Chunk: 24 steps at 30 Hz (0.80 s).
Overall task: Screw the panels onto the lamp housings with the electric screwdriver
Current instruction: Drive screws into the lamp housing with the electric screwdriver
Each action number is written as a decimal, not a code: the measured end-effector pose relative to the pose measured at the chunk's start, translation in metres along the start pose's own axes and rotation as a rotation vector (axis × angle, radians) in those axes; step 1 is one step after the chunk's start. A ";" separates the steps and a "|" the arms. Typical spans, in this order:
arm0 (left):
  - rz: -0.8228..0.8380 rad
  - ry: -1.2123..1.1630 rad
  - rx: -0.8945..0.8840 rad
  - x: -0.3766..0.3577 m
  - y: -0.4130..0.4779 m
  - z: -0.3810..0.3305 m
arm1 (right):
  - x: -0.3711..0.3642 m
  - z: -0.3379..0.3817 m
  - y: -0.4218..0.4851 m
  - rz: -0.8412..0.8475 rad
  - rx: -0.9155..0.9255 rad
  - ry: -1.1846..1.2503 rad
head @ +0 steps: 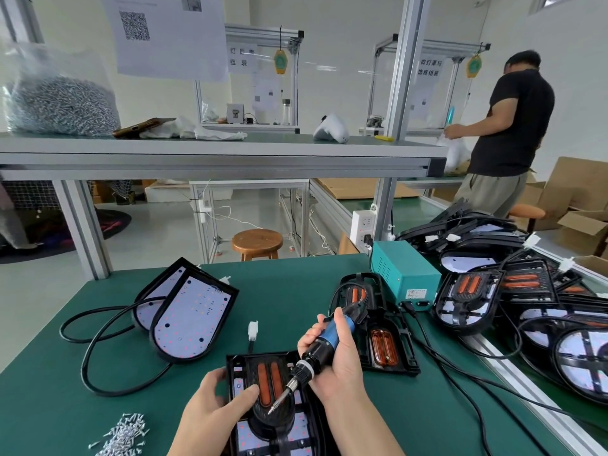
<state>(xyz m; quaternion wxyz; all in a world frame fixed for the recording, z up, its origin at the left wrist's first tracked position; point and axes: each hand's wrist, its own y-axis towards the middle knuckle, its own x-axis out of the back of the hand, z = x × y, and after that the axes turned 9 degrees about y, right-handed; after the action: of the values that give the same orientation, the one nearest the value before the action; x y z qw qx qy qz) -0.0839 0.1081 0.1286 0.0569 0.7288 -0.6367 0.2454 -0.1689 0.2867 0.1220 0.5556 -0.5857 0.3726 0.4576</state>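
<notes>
while the right hand [339, 363] clasps the electric screwdriver [330, 334], left hand [210, 411] fingers [215, 378] grip the lamp housing [238, 363].

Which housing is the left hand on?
The nearest housing, at the front edge: the left hand grips its side and the screwdriver in the right hand points at its panel. Others lie untouched.

white walls [345, 34], a pale glossy floor [158, 238], aluminium-framed workbenches [296, 271] (green-topped) and a round wooden stool [257, 241] beyond.

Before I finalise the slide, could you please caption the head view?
Right hand aims the electric screwdriver at a lamp housing gripped by the left hand, loose screws nearby.
</notes>
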 end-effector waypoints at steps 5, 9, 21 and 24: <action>-0.014 -0.049 -0.013 -0.003 0.004 0.005 | 0.001 -0.001 0.000 0.025 -0.021 0.012; -0.072 -0.060 -0.030 -0.008 0.001 0.004 | 0.000 0.000 -0.002 0.025 -0.031 0.025; -0.137 -0.036 -0.051 -0.007 -0.003 0.000 | -0.016 -0.003 -0.012 0.011 -0.023 0.007; -0.151 -0.031 -0.074 -0.007 -0.005 0.003 | -0.027 -0.006 -0.011 0.018 -0.006 -0.014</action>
<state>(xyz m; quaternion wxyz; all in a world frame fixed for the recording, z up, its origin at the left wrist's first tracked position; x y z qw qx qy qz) -0.0792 0.1137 0.1243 0.0920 0.7758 -0.5895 0.2054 -0.1657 0.2798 0.1514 0.5523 -0.5807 0.3726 0.4679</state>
